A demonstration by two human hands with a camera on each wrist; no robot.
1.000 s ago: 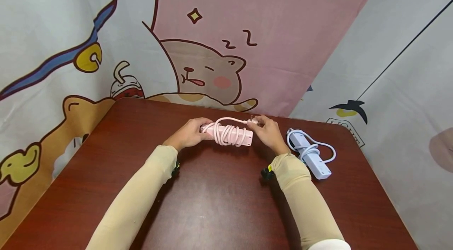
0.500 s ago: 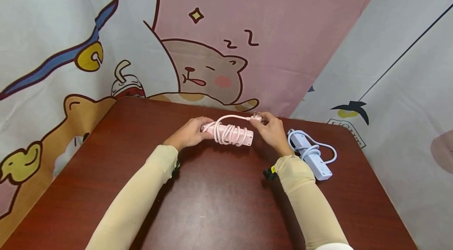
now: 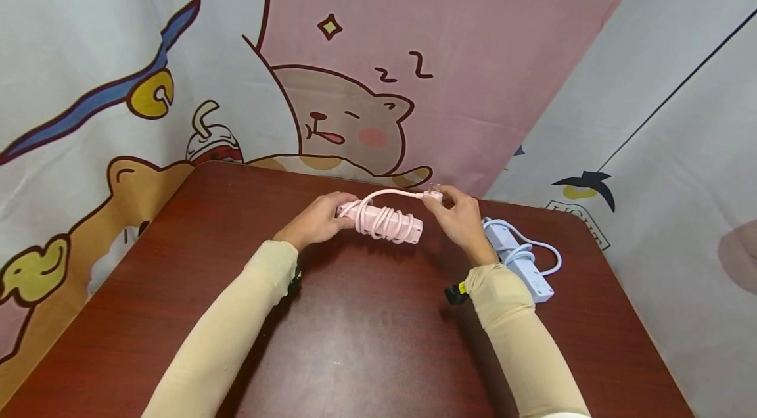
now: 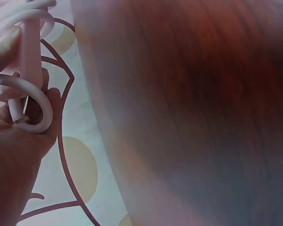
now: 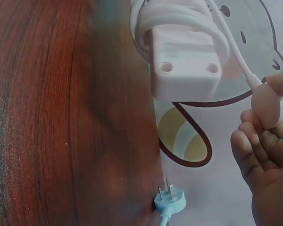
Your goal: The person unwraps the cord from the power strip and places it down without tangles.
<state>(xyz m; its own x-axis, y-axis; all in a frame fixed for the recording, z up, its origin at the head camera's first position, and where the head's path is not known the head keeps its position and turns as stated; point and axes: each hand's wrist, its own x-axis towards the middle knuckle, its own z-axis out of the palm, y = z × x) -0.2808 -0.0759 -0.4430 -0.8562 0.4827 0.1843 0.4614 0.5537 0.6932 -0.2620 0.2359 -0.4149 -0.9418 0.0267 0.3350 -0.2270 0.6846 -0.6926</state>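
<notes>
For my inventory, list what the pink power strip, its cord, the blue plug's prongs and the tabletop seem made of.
Pink power strip: probably hard plastic, smooth satin; clean edges, round holes.
Cord: likely rubber or soft plastic, smooth; bends in coils.
Prongs of the blue plug: apparently metal; thin, grey, dull shine.
Tabletop: wood or wood-look laminate, glossy; dark grain, light glare.
</notes>
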